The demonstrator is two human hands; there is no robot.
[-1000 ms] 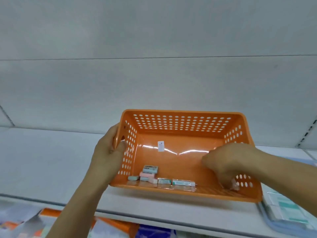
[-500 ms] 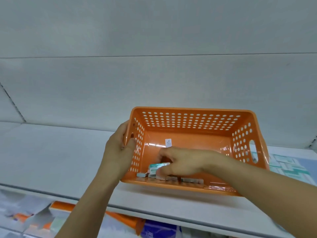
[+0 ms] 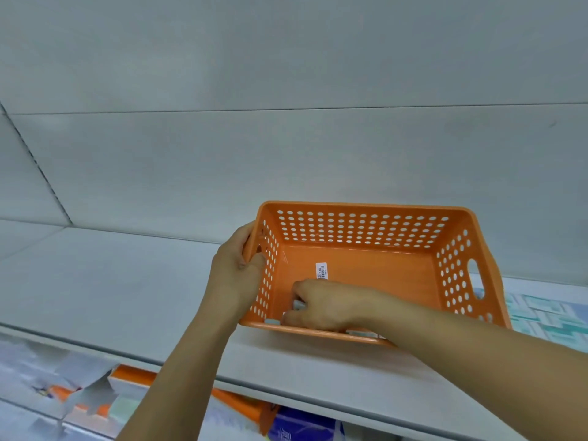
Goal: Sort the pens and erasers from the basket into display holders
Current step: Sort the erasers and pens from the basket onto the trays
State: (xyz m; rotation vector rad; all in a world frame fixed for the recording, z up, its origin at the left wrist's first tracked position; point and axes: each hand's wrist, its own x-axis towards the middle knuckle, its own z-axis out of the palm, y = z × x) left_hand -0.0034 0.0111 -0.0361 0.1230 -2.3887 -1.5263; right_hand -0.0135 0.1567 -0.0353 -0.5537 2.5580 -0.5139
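The left hand point(image 3: 235, 268) grips the basket point(image 3: 359, 230) wall; the right hand point(image 3: 321, 305), nearer, curls its fingers point(image 3: 297, 305) over erasers point(image 3: 273, 321) lying along the near wall; whether they pinch one, I cannot tell.

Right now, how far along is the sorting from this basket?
No pens show in the orange basket, only small erasers along its near wall. The left hand grips the rim; the right hand gathers erasers. Those remain; no holders visible.

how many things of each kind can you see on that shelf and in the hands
orange basket: 1
white sticker on its floor: 1
hands, left hand and right hand: 2
erasers partly visible: at least 3, the rest hidden
total: at least 7
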